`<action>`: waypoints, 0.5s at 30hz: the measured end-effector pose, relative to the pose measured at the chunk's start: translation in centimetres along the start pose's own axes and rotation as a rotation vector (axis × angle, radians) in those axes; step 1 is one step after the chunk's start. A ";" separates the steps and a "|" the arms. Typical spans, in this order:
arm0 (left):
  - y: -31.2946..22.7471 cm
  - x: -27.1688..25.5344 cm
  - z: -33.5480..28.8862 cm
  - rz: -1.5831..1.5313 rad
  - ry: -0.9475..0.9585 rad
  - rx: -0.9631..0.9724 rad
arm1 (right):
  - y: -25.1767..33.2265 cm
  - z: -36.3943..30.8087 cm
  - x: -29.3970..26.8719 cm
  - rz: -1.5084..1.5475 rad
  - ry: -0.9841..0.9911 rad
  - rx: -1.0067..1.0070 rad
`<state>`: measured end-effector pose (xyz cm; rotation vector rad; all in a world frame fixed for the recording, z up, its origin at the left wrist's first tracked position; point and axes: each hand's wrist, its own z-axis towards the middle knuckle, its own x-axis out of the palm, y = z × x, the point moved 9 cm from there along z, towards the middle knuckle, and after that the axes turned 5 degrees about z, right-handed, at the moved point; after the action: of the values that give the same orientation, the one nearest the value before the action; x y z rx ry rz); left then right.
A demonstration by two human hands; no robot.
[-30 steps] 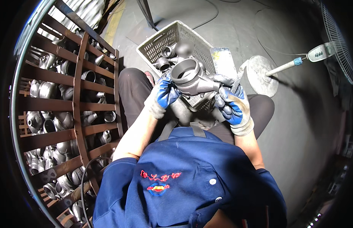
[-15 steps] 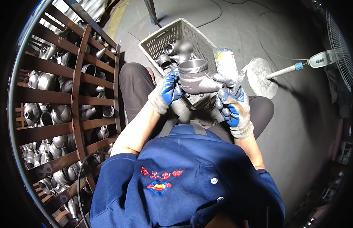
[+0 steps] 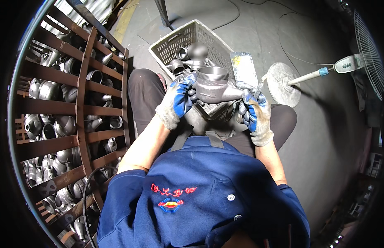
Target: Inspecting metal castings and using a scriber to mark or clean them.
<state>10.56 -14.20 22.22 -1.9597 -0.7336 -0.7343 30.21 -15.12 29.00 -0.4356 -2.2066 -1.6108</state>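
— Above the near end of the slotted plastic crate [image 3: 165,48], what's in hand?
— One grey metal casting [image 3: 212,89]. Ridged round mouth facing up, narrow neck pointing right.
— Left hand [image 3: 178,99]?
— Gloved, blue and grey. Fingers curled, pressed to the casting's left side; some tips hidden.
— Right hand [image 3: 257,115]?
— Gloved likewise. Fingers bent, pinching the end of the neck. Narrow grey strip [image 3: 260,87] beside them; cannot tell how it is held.
— And round about?
— More castings [image 3: 177,66] lie inside the crate. Flat, paint-marked panel [image 3: 243,68] by its right side. Farther right, a standing fan [image 3: 348,65]. At left, a brown barred rack [image 3: 51,106], metal parts [image 3: 48,91] showing between its bars.
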 end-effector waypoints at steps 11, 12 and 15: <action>2.4 1.7 1.1 -0.310 0.254 -0.145 | 0.2 -1.6 3.6 0.010 0.146 0.126; 3.0 0.4 1.2 -0.297 0.097 -0.165 | 0.5 -1.9 4.4 0.017 0.196 0.086; 0.4 2.6 -0.2 0.278 0.331 0.182 | 0.3 -2.8 5.0 0.009 0.171 0.147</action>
<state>12.46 -14.03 23.98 -1.6770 -0.3084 -0.7666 26.26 -17.59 32.33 -0.2560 -2.1710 -1.4127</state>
